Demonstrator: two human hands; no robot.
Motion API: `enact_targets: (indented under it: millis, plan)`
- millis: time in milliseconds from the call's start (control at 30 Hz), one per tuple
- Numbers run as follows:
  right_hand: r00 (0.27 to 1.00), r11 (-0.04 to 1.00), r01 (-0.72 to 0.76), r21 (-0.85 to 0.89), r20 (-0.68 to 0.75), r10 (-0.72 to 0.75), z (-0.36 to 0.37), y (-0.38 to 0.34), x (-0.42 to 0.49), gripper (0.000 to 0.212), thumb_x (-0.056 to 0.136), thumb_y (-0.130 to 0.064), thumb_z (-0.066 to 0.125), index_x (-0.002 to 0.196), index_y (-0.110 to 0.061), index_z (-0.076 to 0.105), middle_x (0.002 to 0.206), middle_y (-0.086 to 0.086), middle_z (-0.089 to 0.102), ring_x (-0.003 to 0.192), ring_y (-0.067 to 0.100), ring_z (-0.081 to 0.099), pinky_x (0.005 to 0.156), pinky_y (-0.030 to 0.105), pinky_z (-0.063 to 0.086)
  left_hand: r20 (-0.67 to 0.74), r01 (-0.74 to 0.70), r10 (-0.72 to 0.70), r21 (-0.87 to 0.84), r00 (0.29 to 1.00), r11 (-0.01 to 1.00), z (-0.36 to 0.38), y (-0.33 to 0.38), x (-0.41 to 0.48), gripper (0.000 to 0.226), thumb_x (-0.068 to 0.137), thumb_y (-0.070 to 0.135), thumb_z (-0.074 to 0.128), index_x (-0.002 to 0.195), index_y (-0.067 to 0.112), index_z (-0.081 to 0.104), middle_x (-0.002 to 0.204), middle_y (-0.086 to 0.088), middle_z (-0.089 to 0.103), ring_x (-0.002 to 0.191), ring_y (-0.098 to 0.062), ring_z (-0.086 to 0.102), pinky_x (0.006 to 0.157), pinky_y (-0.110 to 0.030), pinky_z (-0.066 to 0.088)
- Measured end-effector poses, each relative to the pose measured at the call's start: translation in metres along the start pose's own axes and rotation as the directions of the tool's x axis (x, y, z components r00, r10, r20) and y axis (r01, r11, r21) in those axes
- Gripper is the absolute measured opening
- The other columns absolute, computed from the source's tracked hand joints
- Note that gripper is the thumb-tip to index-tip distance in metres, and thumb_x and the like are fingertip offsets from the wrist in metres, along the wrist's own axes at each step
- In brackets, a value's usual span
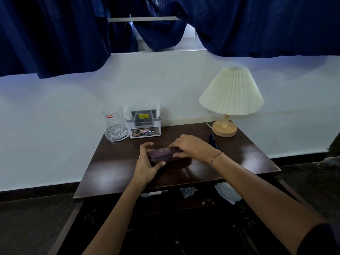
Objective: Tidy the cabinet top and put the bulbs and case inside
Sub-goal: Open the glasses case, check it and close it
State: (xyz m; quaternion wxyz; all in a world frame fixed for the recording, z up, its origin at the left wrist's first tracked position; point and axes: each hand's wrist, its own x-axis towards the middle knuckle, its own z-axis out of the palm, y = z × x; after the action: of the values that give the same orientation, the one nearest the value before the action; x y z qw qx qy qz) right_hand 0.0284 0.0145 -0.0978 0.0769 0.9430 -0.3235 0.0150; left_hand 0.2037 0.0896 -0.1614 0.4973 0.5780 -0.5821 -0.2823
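Observation:
A dark purple case lies flat in the middle of the dark wooden cabinet top. My left hand grips its left end, thumb at the front and fingers curled over the back. My right hand holds its right end from above, fingers and thumb closing on the lid. Below the front edge the cabinet stands open, with white and pale items lying inside in the dark. I cannot make out any bulb clearly.
A clear glass stands in a glass ashtray at the back left, beside a grey and white organiser box. A pleated cream lamp on a wooden base stands back right, with a dark object lying near it.

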Motion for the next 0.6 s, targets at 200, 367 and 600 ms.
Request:
enact_targets:
  millis: [200, 367, 600]
  plan:
    - [0.976, 0.933, -0.154, 0.326, -0.097, 0.196, 0.004, 0.009, 0.004, 0.032, 0.095, -0.035, 0.044, 0.119, -0.020, 0.059, 0.111, 0.007, 0.068, 0.103, 0.022, 0.057, 0.085, 0.034, 0.044, 0.038, 0.015, -0.012, -0.093, 0.999, 0.996, -0.001, 0.003, -0.001, 0.111, 0.070, -0.004, 0.075, 0.144, 0.041, 0.006, 0.110, 0.009, 0.054, 0.104, 0.003, 0.057, 0.098, -0.026, 0.043]
    - [0.898, 0.823, -0.283, 0.492, -0.164, 0.407, 0.011, 0.002, 0.016, 0.025, 0.097, -0.029, 0.043, 0.108, -0.010, 0.053, 0.104, 0.012, 0.067, 0.094, 0.027, 0.062, 0.080, 0.038, 0.049, 0.045, 0.011, -0.008, -0.060, 0.999, 0.998, 0.000, 0.000, 0.001, 0.101, 0.070, -0.002, 0.075, 0.146, 0.034, 0.019, 0.136, -0.009, 0.044, 0.126, -0.019, 0.047, 0.111, -0.040, 0.036]
    - [0.694, 0.785, -0.465, 0.409, -0.382, 0.610, 0.012, 0.013, -0.007, 0.032, 0.092, -0.028, 0.052, 0.117, -0.010, 0.053, 0.120, 0.008, 0.054, 0.114, 0.023, 0.049, 0.096, 0.036, 0.045, -0.003, 0.049, -0.049, 0.112, 0.999, 0.993, 0.002, -0.006, 0.004, 0.083, 0.074, 0.009, 0.075, 0.142, 0.030, 0.033, 0.149, -0.012, 0.029, 0.139, -0.022, 0.030, 0.113, -0.030, 0.025]
